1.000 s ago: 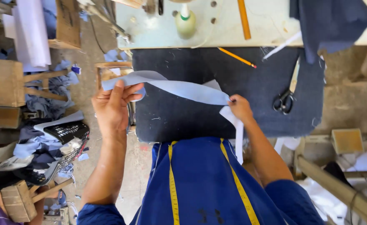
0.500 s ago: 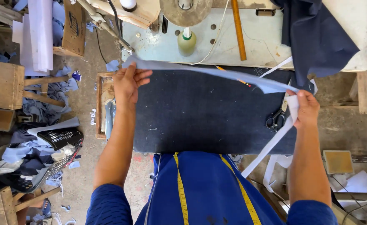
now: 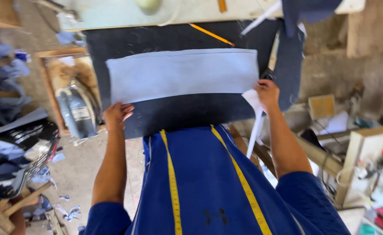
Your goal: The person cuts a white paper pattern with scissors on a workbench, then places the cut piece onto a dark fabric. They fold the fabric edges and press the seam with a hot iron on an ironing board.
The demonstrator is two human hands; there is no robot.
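Cloth: a pale blue rectangle of cloth (image 3: 183,74) lies flat and spread out on the dark mat (image 3: 191,115), its long side running left to right.
Left hand: the left hand (image 3: 116,116) rests at the lower left corner of the cloth, fingers loosely spread; whether it pinches the edge or only touches it, I cannot tell.
Right hand: the right hand (image 3: 267,93) sits at the lower right corner of the cloth, fingers closed on a white strip (image 3: 256,126) that hangs down past the mat's edge.
Mat: it covers the work table in front of the person and reaches under the whole cloth.
Pencil: a yellow pencil (image 3: 212,35) lies slanted on the mat above the cloth, apart from it.
Tape: a yellow measuring tape (image 3: 172,182) hangs in two lines down the blue shirt.
Floor left: a basket (image 3: 24,148) of cloth scraps stands beside the table.
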